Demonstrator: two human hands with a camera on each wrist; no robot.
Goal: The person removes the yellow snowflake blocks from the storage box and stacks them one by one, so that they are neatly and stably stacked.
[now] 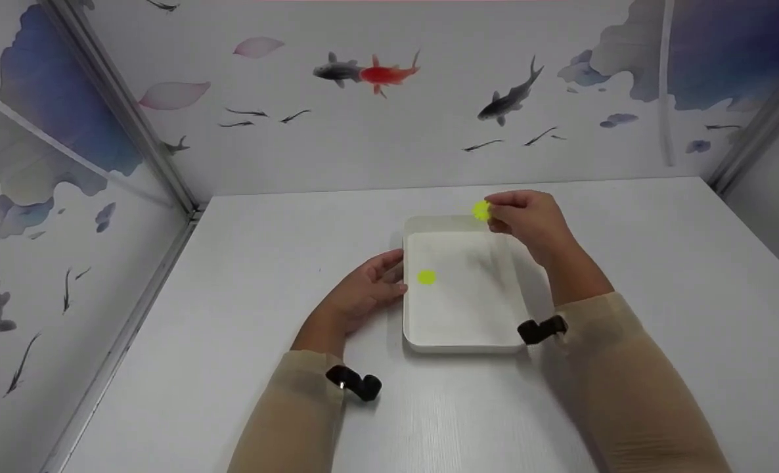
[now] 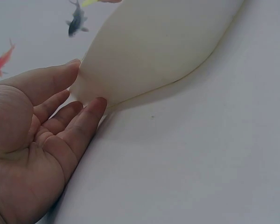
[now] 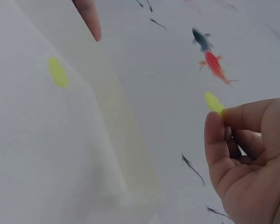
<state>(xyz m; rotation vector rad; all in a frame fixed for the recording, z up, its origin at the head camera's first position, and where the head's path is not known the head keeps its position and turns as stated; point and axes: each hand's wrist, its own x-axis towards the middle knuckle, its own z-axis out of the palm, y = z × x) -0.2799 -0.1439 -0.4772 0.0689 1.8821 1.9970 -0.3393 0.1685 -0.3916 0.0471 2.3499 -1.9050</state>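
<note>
A small flat yellow round piece with a scalloped edge [image 1: 481, 210] is pinched between the thumb and fingertips of my right hand [image 1: 535, 220], over the far right corner of a shallow white rectangular tray [image 1: 465, 322]. Inside the tray, toward its left side, lies a second yellow round piece [image 1: 427, 277]. My left hand [image 1: 366, 289] rests at the tray's left wall. In the left wrist view its thumb and fingertips touch the outside of the tray [image 2: 154, 46], the fingers loosely bent. The right wrist view shows the held piece [image 3: 213, 101] sticking out past the fingertips.
The tray lies on a white table [image 1: 245, 341]. A back panel [image 1: 429, 144] printed with fish and petals rises behind the table, and a similar side panel [image 1: 100, 263] stands at the left. Black wrist devices [image 1: 542, 330] are on both sleeves.
</note>
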